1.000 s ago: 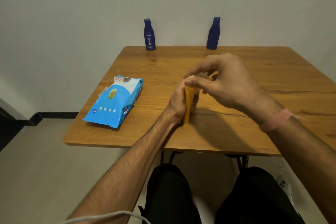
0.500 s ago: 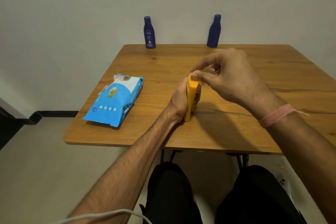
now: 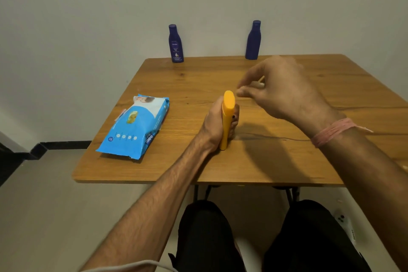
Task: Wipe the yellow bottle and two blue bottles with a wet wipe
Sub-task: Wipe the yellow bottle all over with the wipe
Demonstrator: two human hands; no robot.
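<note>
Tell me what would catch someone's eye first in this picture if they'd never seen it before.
Probably the yellow bottle standing upright mid-table, gripped by the left hand, with the right hand raised just beyond its top, blurred, fingers curled. Next, the bright blue wet wipe pack lying flat on the table's left side, and two blue bottles upright at the far edge against the wall.

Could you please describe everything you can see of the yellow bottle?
The yellow bottle is a slim, smooth, plastic-looking container with a flat oval end facing up. It stands upright near the middle of the wooden table, its base on the surface. The left hand wraps around its lower body; the right hand hovers nearby without touching it.
</note>
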